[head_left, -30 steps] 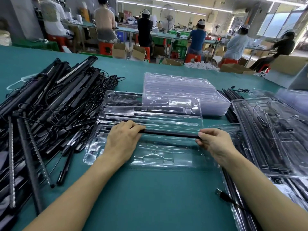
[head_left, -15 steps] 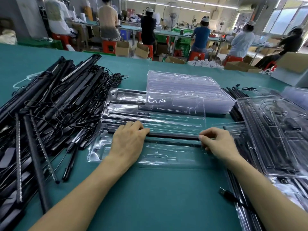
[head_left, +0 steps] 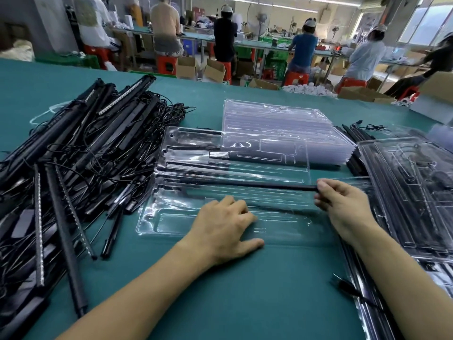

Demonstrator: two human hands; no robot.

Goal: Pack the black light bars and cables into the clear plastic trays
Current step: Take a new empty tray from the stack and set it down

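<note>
A clear plastic tray [head_left: 171,222] lies open on the green table in front of me. A black light bar [head_left: 245,184] stretches across its middle. My right hand [head_left: 343,207] pinches the bar's right end. My left hand [head_left: 223,229] rests flat on the tray's near part, fingers spread, holding nothing. A big pile of black light bars and tangled cables [head_left: 73,163] covers the table to the left.
A stack of empty clear trays [head_left: 282,123] sits behind the open one. Filled trays [head_left: 411,192] and loose black bars [head_left: 353,143] lie on the right. A black cable plug [head_left: 345,287] lies near my right forearm. People work at benches beyond the table.
My left hand has let go of the bar's left end and slid right and nearer, onto the tray's front. My right hand still holds the bar's right end.
</note>
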